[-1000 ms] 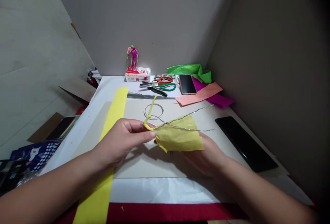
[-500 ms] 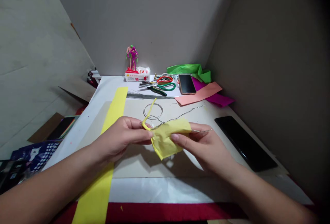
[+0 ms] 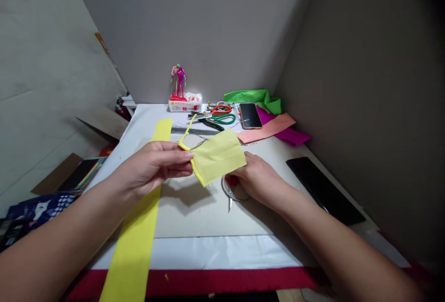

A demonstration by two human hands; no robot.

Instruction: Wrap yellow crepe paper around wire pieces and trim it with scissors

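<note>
grey boards wall in my white-covered worktable, and a piece of yellow crepe paper is up in the air above it, spread between my hands. my left hand is curled nearly closed, pinching one edge beside the yellow-wrapped wire, which keeps the sheet taut. my right hand meets the far corner, fingers half open; whether it actually grips, i can't tell. what look like small scissors lie just under it.

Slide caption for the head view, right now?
Left hand holds yellow paper and a yellow-wrapped wire; right hand touches its edge above a small metal blade.
</note>
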